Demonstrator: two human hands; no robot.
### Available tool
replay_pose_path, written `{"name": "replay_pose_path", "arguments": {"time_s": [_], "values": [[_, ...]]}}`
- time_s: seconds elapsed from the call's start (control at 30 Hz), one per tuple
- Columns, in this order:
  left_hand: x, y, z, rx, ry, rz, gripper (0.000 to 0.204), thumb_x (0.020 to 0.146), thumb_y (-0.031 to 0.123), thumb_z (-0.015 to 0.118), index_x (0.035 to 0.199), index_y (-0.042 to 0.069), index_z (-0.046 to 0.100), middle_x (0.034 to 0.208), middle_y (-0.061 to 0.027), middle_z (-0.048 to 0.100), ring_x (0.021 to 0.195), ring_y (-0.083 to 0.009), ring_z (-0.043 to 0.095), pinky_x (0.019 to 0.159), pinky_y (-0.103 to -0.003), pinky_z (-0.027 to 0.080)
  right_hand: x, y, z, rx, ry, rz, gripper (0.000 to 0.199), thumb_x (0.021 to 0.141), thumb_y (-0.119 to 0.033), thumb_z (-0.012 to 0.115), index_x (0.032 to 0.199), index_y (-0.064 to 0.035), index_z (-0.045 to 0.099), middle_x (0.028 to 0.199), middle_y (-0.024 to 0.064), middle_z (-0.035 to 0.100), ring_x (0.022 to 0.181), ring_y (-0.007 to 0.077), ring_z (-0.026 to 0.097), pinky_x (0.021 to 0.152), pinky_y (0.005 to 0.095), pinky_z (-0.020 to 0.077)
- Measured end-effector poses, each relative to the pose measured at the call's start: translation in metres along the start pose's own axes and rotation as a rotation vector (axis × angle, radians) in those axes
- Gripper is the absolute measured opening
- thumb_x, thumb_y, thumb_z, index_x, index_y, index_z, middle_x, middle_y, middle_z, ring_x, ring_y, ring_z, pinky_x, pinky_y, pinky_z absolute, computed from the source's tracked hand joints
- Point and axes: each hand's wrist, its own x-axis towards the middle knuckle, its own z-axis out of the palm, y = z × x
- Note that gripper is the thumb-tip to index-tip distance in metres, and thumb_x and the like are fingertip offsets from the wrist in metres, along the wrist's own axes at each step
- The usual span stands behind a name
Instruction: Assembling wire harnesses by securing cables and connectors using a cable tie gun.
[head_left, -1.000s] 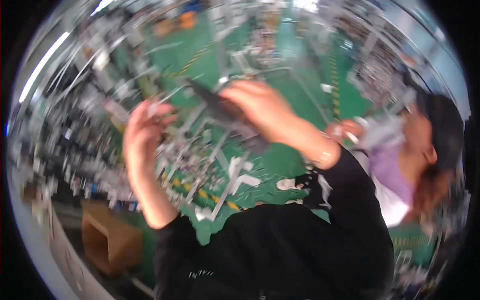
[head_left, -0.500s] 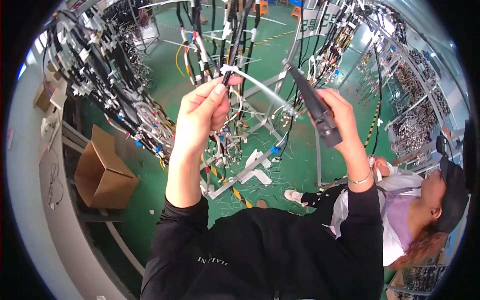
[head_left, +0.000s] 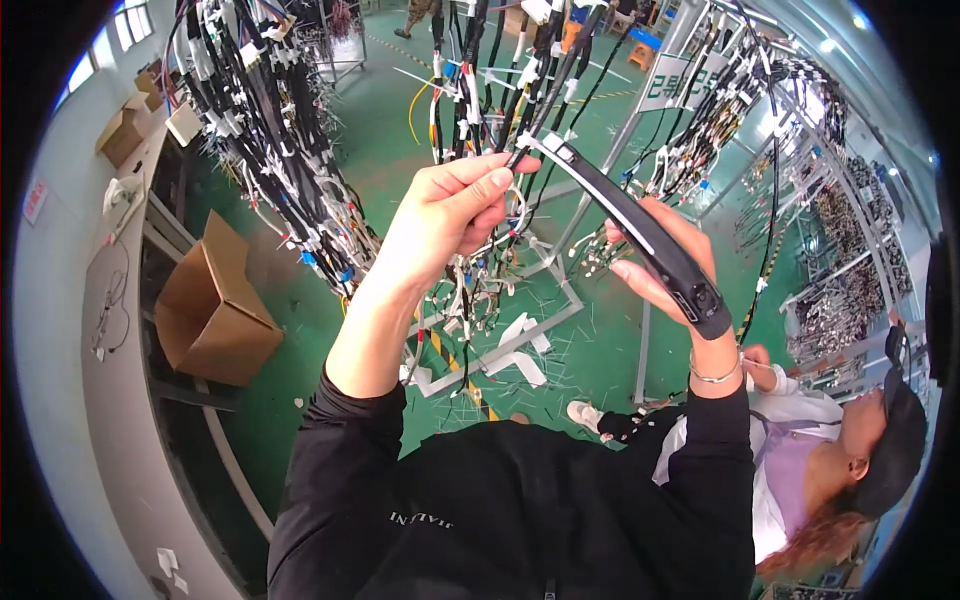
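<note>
A worker in a black long-sleeved top raises both arms toward a hanging wire harness in a green-floored workshop. The right hand, a thin bracelet at its wrist, is closed in a firm grip around a long black hand tool; the tool slants up and to the left, its pale tip reaching the harness just beside the left hand's fingertips, apparently so the tip can work exactly where those fingers steady the bundle. The left hand has a narrow grip, fingers pinched together on the harness wires, holding them against the tool's tip. The harness itself hangs at head height from above, black cables with white connectors trailing down between the two forearms.

Below the hands, white offcuts and a metal floor frame lie on the green floor. To the left an open cardboard box rests against a grey desk along the wall. At lower right a second person in a dark cap crouches near the floor. Beyond, more racks of harnesses hang in rows, kept off the ground so each loom stays untangled.
</note>
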Motion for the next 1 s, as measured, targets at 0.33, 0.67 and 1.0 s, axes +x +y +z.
{"name": "replay_pose_path", "arguments": {"time_s": [0.33, 0.67, 1.0], "values": [[0.008, -0.002, -0.005, 0.138, -0.032, 0.016, 0.029, 0.102, 0.018, 0.055, 0.124, 0.004, 0.067, 0.059, 0.0091, 0.041, 0.050, -0.0009, 0.033, 0.045, -0.020, 0.024, 0.016, -0.004, -0.022, -0.268, -0.117, -0.117, 0.041, 0.082, -0.025, 0.076, 0.108, 0.0035, 0.062, 0.093, 0.0117, 0.065, 0.085, 0.0242, 0.065, 0.078, 0.0344, 0.0512], [0.021, -0.009, -0.009, 0.018, -0.090, -0.024, 0.030, 0.103, 0.016, 0.054, 0.126, 0.001, 0.064, 0.063, 0.0084, 0.040, 0.050, -0.0013, 0.028, 0.044, -0.019, 0.020, 0.012, 0.001, -0.012, -0.265, -0.025, -0.036, 0.021, 0.086, -0.018, 0.075, 0.086, -0.0005, 0.063, 0.062, 0.0066, 0.056, 0.051, 0.0146, 0.050, 0.051, 0.0286, 0.0421], [0.029, -0.008, -0.006, -0.199, -0.457, -0.043, 0.032, 0.105, 0.020, 0.050, 0.131, 0.002, 0.056, 0.069, -0.0008, 0.052, 0.053, -0.0108, 0.045, 0.047, -0.023, 0.036, -0.021, 0.036, 0.027, -0.339, 0.337, -0.058, 0.032, 0.080, -0.018, 0.080, 0.101, 0.0004, 0.064, 0.078, 0.0112, 0.063, 0.065, 0.0199, 0.063, 0.063, 0.0291, 0.0505]]}}
